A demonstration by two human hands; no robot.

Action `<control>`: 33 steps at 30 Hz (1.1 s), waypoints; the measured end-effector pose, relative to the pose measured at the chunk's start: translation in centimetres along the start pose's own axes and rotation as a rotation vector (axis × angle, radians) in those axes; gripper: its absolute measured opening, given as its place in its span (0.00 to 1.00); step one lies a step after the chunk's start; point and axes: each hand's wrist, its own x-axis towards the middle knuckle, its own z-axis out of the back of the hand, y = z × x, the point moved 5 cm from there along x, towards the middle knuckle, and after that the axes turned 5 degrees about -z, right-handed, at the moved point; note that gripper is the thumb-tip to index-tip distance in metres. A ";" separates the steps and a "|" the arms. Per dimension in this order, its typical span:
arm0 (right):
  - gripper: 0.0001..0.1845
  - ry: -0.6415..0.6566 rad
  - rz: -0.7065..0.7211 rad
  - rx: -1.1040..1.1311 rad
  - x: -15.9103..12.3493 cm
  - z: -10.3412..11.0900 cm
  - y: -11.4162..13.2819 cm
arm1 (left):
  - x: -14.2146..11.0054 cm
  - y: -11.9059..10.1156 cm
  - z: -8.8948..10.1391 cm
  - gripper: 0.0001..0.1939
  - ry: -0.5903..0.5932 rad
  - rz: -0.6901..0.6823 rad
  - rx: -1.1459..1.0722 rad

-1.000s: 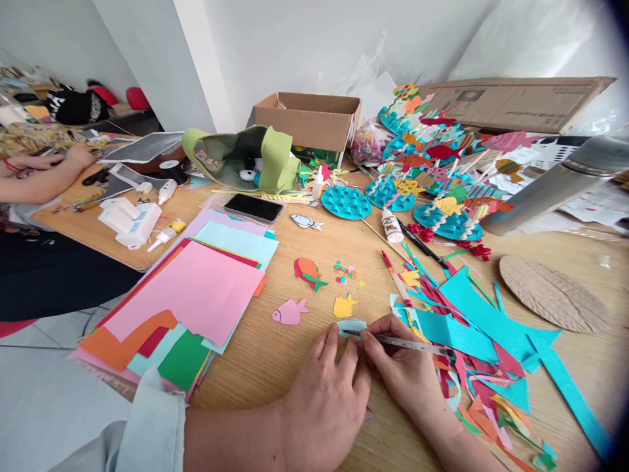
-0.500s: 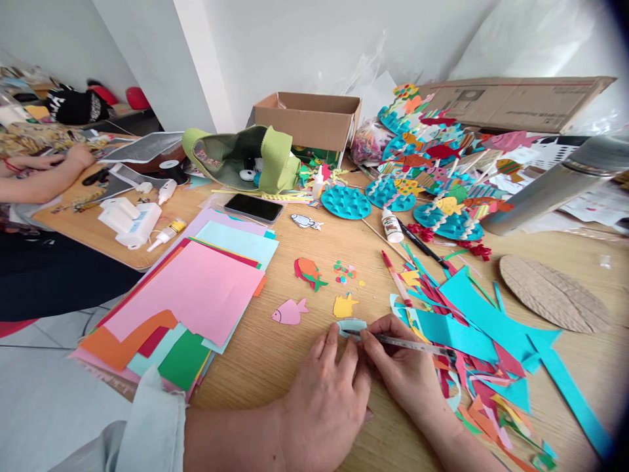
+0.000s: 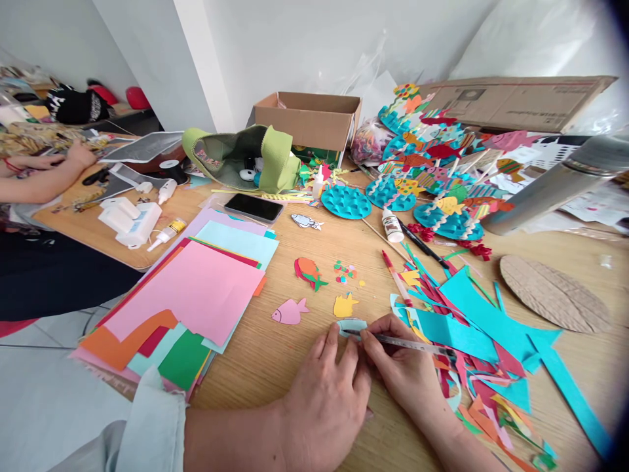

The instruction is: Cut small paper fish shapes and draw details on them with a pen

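Observation:
My right hand [image 3: 405, 364] grips a pen [image 3: 413, 343] with a clear barrel, its tip on a light blue paper fish piece [image 3: 352, 325]. My left hand [image 3: 329, 390] lies flat on the wood, its fingertips at the near edge of that piece and hiding part of it. Just beyond are a yellow paper cutout [image 3: 345, 305] and a pink paper fish [image 3: 289, 311] with a drawn eye and gill line. Orange, red and green cutouts [image 3: 309, 272] overlap farther back, beside small coloured paper dots [image 3: 344, 270].
Stacked coloured paper [image 3: 191, 288] lies left, with a phone [image 3: 253, 208] behind. Teal scraps [image 3: 486, 308], a red marker [image 3: 396, 275] and a cardboard oval [image 3: 553, 293] lie right. A glue bottle [image 3: 392, 225] and a steel flask [image 3: 550, 187] stand behind. Another person's hand [image 3: 81, 155] is far left.

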 end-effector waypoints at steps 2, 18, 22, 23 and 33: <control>0.10 -0.001 0.003 -0.003 0.0 0.0 0.1 | 0.0 0.0 0.0 0.29 0.003 -0.001 -0.002; 0.10 0.008 0.020 -0.010 -0.1 -0.1 0.1 | 0.0 0.0 0.1 0.29 -0.011 0.005 0.005; 0.10 0.023 -0.010 0.020 0.0 -0.1 -0.1 | 0.0 0.0 0.0 0.29 -0.003 0.004 0.000; 0.10 0.022 -0.011 0.018 0.0 -0.1 -0.1 | 0.0 0.0 0.0 0.29 -0.003 0.003 -0.003; 0.10 0.014 0.015 -0.016 -0.1 0.0 0.0 | 0.0 0.0 -0.1 0.28 -0.006 0.003 -0.015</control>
